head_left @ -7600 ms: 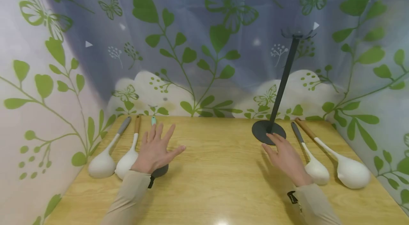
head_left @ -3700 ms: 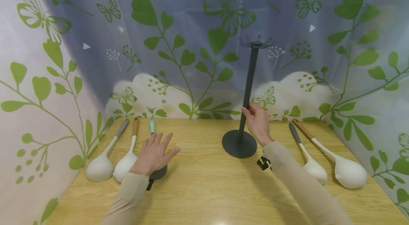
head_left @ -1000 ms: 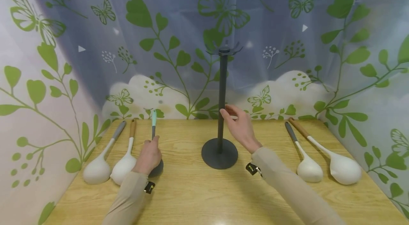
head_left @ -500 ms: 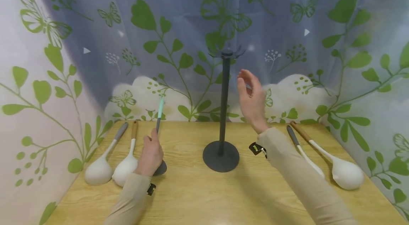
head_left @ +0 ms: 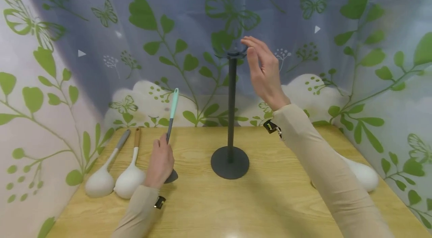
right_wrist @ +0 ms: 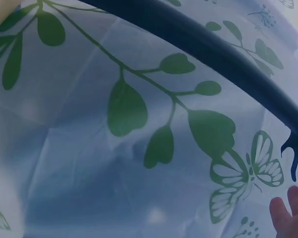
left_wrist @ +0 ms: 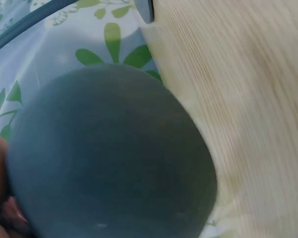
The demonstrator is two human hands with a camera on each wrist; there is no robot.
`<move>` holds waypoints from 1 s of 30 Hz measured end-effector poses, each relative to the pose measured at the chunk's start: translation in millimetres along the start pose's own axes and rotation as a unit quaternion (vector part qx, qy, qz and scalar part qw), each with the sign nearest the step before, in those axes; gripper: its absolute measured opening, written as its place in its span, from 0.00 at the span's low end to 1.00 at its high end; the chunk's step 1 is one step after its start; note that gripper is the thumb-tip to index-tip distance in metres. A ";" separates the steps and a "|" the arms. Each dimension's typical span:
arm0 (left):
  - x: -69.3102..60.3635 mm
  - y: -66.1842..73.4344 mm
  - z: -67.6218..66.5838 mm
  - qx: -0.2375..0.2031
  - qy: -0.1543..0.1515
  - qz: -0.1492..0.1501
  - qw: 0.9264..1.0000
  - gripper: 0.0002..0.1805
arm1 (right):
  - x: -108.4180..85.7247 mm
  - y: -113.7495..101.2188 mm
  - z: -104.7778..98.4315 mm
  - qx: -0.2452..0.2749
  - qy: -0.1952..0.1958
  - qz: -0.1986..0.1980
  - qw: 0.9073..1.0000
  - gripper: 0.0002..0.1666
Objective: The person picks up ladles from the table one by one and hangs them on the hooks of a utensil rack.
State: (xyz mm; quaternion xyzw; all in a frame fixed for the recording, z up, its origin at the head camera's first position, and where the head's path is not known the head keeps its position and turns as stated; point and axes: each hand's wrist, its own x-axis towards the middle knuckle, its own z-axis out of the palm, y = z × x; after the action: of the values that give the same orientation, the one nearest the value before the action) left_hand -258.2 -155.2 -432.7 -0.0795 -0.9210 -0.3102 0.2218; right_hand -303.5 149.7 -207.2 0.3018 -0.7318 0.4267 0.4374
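See white ladle w/ grey hdl (head_left: 99,183) on L side of wood tbl (head_left: 209,211), just beside white ladle w/ brown hdl (head_left: 129,182), both lying bowl-end twd nr edge. Also see partly hidden white ladle (head_left: 365,174) at R, plus leaf-&-b'fly-print backdrop (head_left: 189,1) behind tbl.

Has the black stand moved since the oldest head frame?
Yes: left and toward the camera. Against the back edge of the table, the black stand went from right of centre to about central, and farther out.
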 end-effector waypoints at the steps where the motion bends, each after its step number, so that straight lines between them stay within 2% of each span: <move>1: -0.1 0.5 -0.5 -0.005 0.001 0.004 1.000 0.23 | 3.1 -1.4 0.0 -0.003 -0.014 0.003 1.000 0.40; 5: 0.0 3.7 -0.9 -0.032 0.000 0.019 0.999 0.22 | 9.0 -5.4 -2.0 -0.016 -0.053 0.018 0.998 0.29; 8: 0.7 6.7 0.6 -0.047 -0.005 0.025 0.999 0.22 | 10.2 -6.2 -4.1 -0.030 -0.063 0.013 0.997 0.22; 12: 1.0 9.5 2.9 -0.052 0.002 0.033 0.998 0.21 | 11.4 -5.3 -4.0 -0.044 -0.075 0.007 0.996 0.20; 17: 0.8 9.8 3.7 -0.070 0.042 0.062 0.995 0.19 | 14.4 -7.4 -1.0 -0.045 -0.083 0.014 0.995 0.22; 23: 3.2 10.2 0.9 -0.099 0.110 0.121 0.982 0.16 | 16.8 -9.2 2.5 -0.048 -0.065 0.007 0.997 0.21; 30: 6.6 14.3 -0.9 -0.106 0.128 0.141 0.976 0.13 | 13.6 -5.9 4.8 -0.059 -0.059 -0.012 0.996 0.22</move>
State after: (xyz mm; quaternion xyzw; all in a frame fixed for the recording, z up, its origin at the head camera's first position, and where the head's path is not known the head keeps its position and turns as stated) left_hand -259.7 -144.3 -421.4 -0.1913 -0.8263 -0.3791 0.3699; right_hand -306.5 141.8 -194.0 0.3089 -0.7763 0.3594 0.4158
